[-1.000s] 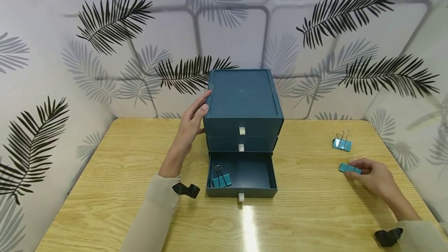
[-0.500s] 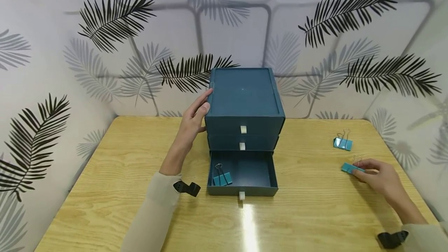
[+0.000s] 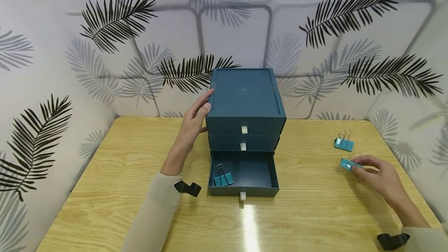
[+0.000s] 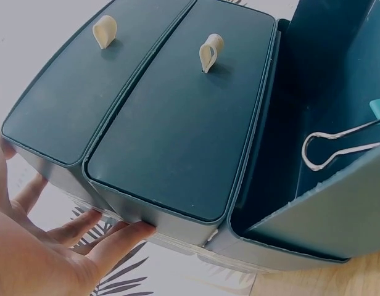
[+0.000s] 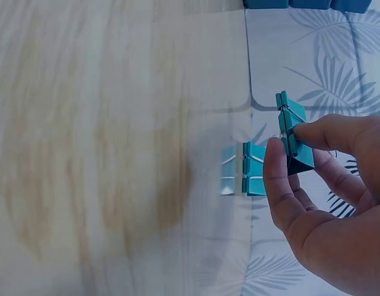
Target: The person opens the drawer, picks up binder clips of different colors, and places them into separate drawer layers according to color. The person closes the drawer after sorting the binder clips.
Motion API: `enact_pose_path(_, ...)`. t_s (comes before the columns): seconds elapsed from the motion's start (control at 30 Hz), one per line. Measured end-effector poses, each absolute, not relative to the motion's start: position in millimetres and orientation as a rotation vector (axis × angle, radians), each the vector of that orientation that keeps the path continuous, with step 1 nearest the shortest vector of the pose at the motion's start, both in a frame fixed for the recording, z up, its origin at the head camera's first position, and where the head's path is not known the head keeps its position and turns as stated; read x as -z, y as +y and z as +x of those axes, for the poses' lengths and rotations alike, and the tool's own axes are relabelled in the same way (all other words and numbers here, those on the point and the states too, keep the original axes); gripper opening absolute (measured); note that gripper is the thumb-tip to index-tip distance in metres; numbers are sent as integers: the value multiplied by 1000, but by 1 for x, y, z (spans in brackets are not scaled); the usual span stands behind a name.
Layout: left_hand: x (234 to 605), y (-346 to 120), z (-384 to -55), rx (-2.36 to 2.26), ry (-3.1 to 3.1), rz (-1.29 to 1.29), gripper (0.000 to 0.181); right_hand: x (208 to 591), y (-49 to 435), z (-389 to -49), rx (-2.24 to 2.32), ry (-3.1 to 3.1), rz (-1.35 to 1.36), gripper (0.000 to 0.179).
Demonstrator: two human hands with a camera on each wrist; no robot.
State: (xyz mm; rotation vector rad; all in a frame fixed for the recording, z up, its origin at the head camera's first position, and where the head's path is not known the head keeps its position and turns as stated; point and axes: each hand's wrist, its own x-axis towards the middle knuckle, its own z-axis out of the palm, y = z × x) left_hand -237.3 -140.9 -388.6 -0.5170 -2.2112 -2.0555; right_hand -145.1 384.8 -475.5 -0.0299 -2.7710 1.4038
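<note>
A dark blue drawer unit [image 3: 246,92] stands at the middle of the table with its bottom drawer [image 3: 252,170] pulled out. My left hand [image 3: 190,127] lies along the unit's left side, fingers extended against the wall, as the left wrist view also shows. Inside the drawer, toward its left, is a teal binder clip [image 3: 223,179] with its wire handles up. At the right, my right hand [image 3: 379,174] pinches another teal binder clip [image 5: 295,132] between thumb and fingers, tilted just over the table. A third teal binder clip [image 3: 344,144] rests on the table behind it.
White fabric pull tabs [image 3: 244,130] stick out from the drawer fronts. The wooden table [image 3: 140,213] meets a leaf-patterned wall [image 3: 241,30] at the back and sides. The drawer's front edge juts toward me.
The binder clip in my right hand has tilted and risen slightly from the table. My left hand keeps its place on the drawer unit.
</note>
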Motion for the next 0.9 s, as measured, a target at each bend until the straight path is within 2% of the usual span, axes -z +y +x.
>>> enact_pose_path(0.2,387,-141,-237,2059,-2204,-518,49,469,378,-144,-1502,-2720,9,19)
enact_pose_path(0.43,387,-141,-236,2067,-2208,-511,49,462,367,-140,-1537,-2721,-18,35)
enact_pose_path(0.9,389,-141,-237,2066,-2191,-540,50,459,344,-132,-1592,-2635,111,28)
